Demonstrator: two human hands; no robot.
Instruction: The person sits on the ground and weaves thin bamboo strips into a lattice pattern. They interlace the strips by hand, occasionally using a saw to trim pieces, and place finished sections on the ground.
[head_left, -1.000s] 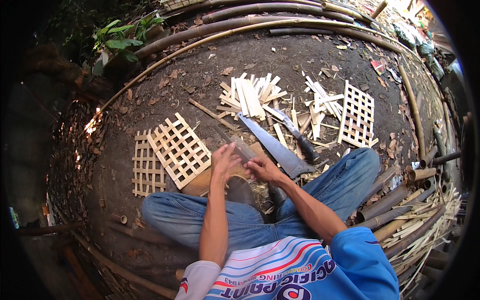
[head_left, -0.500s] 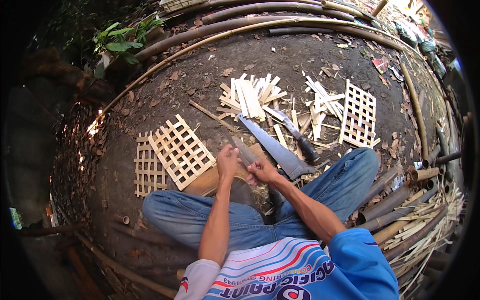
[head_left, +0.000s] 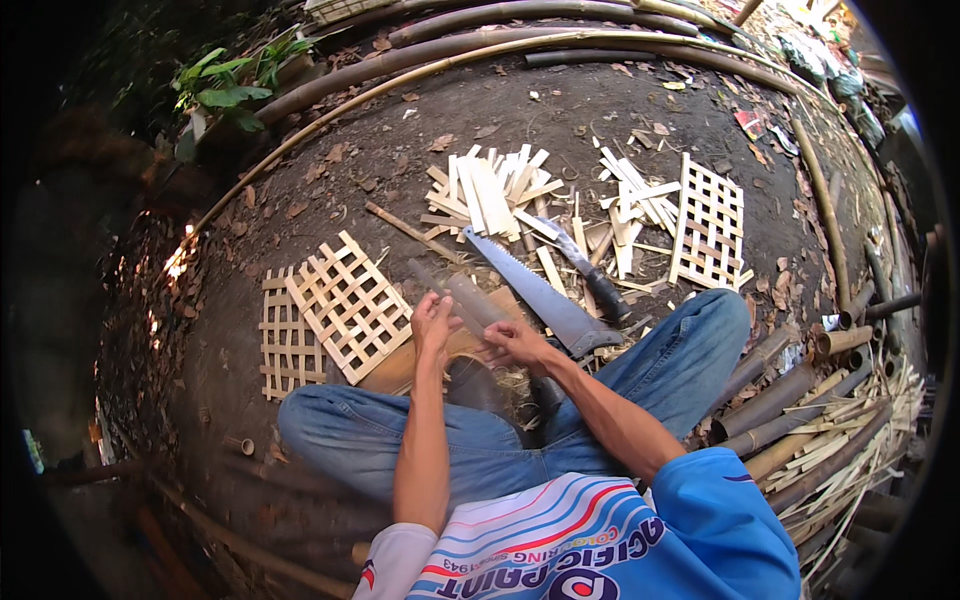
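Note:
I sit cross-legged on bare earth. My left hand and my right hand are close together over a wooden block in front of my knees. Both grip a flat bamboo strip, motion-blurred, which points away to the upper left. Something dark lies under my right wrist; what it is I cannot tell. A hand saw lies just beyond my right hand, and a dark-handled knife lies past it.
Two woven bamboo lattices lie overlapping at the left, a third lattice at the right. Piles of cut slats lie ahead. Short bamboo poles are stacked at my right, long poles beyond.
Both hands have shifted a little to the left with the strip, which is now blurred. The saw, knife and lattices have stayed where they were.

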